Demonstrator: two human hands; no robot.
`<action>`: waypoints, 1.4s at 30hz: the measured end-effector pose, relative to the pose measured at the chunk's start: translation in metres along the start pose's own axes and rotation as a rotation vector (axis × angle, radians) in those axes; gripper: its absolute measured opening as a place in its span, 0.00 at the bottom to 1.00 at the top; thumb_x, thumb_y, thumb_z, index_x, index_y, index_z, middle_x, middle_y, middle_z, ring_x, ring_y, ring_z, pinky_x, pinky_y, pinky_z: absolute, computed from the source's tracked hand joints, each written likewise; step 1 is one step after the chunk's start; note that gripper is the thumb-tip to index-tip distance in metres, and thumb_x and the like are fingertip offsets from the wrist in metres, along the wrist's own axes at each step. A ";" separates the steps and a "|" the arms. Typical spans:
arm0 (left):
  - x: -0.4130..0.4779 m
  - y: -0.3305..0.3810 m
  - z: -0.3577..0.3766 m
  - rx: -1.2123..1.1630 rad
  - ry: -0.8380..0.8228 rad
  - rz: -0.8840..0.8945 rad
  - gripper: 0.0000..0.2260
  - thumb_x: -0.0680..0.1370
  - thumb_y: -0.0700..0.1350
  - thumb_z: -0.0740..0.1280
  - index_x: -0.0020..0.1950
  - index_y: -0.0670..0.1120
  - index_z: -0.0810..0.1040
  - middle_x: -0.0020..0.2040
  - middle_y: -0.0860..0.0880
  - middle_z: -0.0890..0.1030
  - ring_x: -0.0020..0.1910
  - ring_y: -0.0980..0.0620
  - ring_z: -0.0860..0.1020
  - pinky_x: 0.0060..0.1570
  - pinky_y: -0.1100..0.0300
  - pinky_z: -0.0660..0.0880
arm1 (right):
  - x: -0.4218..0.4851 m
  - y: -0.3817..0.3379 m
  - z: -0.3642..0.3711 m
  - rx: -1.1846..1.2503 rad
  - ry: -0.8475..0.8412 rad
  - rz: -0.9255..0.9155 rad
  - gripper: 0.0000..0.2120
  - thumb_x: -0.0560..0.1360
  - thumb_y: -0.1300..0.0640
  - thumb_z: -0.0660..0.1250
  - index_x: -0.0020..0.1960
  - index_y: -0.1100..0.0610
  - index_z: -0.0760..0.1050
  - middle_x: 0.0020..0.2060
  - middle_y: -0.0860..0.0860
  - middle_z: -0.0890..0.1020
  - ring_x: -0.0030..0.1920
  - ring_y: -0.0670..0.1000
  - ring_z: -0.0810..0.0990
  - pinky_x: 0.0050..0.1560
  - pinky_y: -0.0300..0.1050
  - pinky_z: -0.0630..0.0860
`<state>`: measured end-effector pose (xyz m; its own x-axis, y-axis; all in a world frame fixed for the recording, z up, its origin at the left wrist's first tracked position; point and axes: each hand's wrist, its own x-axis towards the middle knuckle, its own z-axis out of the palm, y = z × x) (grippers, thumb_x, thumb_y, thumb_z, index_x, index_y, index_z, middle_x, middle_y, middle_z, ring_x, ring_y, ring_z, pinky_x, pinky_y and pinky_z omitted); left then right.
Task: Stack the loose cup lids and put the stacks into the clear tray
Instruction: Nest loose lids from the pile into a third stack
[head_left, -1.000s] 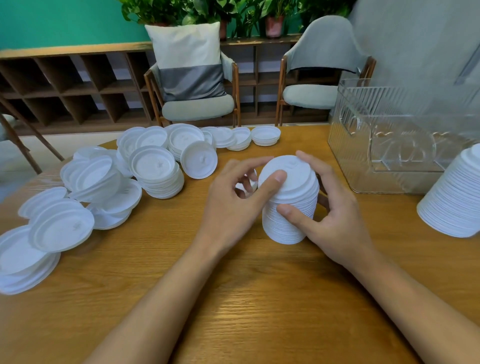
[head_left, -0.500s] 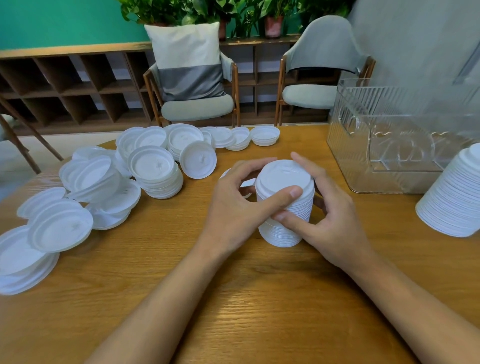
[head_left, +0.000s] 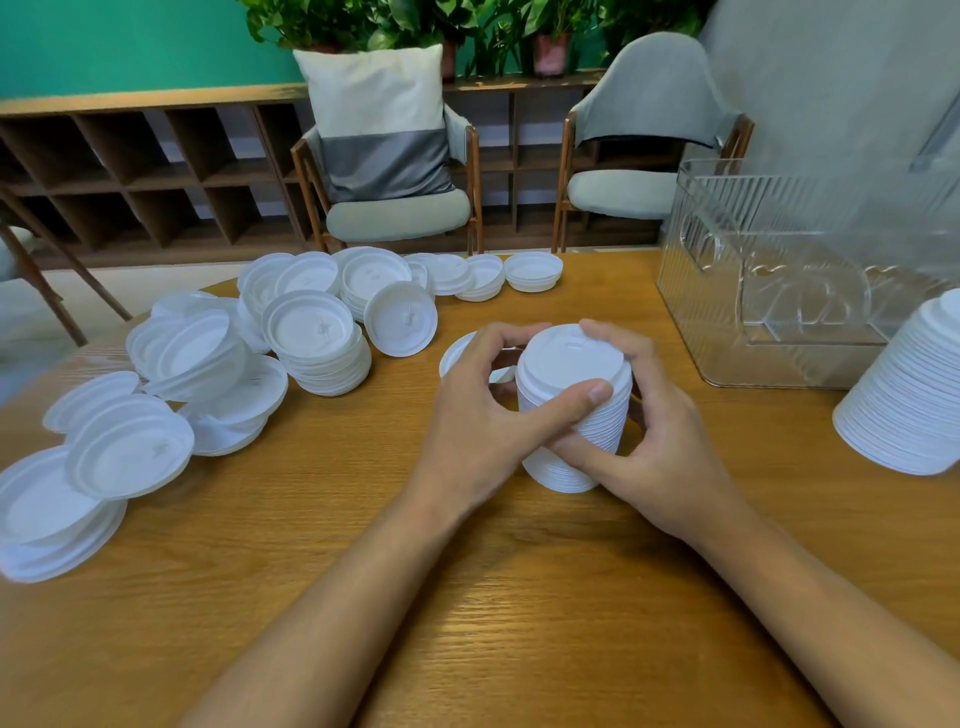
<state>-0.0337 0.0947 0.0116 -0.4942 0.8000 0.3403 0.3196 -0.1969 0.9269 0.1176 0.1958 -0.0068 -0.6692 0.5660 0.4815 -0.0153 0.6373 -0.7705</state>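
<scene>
**Both hands on the lid stack, tray off to the right**

I have the stack of white cup lids standing upright on the worktop, long axis vertical, directly in front of me. My left hand is curled round its left side, thumb laid across the front and fingers arched over the back edge. My right hand wraps the right side, fingertips on the top lid's rim and thumb low on the front. Both are closed on the stack, squaring it, I judge.

The clear tray sits up and to the right of the stack, well apart from it, and looks empty through its ribbed walls. The right hand is the nearer one, so I expect the carry goes that way, up over the near wall.

A second tall stack of lids stands at the far right, just in front of the tray's near corner; it could crowd the path if I swing wide. One loose lid lies just behind my left hand. The loose lids and short piles spread across the left of the worktop, well clear.
</scene>
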 end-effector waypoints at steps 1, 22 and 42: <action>0.000 -0.001 -0.001 0.014 -0.011 0.005 0.24 0.70 0.56 0.82 0.62 0.52 0.80 0.60 0.57 0.84 0.63 0.55 0.80 0.58 0.57 0.78 | 0.000 0.000 0.001 -0.005 -0.005 0.003 0.38 0.69 0.39 0.77 0.75 0.40 0.65 0.67 0.34 0.75 0.69 0.44 0.76 0.65 0.45 0.77; 0.021 -0.046 -0.037 0.822 0.023 0.181 0.08 0.78 0.38 0.75 0.55 0.47 0.85 0.49 0.52 0.84 0.48 0.53 0.81 0.48 0.49 0.80 | 0.004 0.004 -0.007 -0.073 0.060 0.053 0.38 0.68 0.37 0.76 0.73 0.36 0.64 0.67 0.29 0.72 0.70 0.37 0.72 0.66 0.41 0.73; 0.024 0.000 -0.035 -0.292 0.196 -0.186 0.12 0.83 0.38 0.68 0.65 0.44 0.84 0.61 0.46 0.85 0.59 0.50 0.85 0.53 0.57 0.82 | 0.005 0.003 -0.008 0.009 0.097 0.041 0.36 0.71 0.36 0.73 0.76 0.41 0.66 0.69 0.33 0.74 0.72 0.40 0.72 0.65 0.43 0.75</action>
<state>-0.0741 0.0942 0.0254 -0.6756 0.7197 0.1602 -0.0194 -0.2346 0.9719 0.1203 0.2047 -0.0037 -0.5946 0.6395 0.4873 0.0032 0.6079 -0.7940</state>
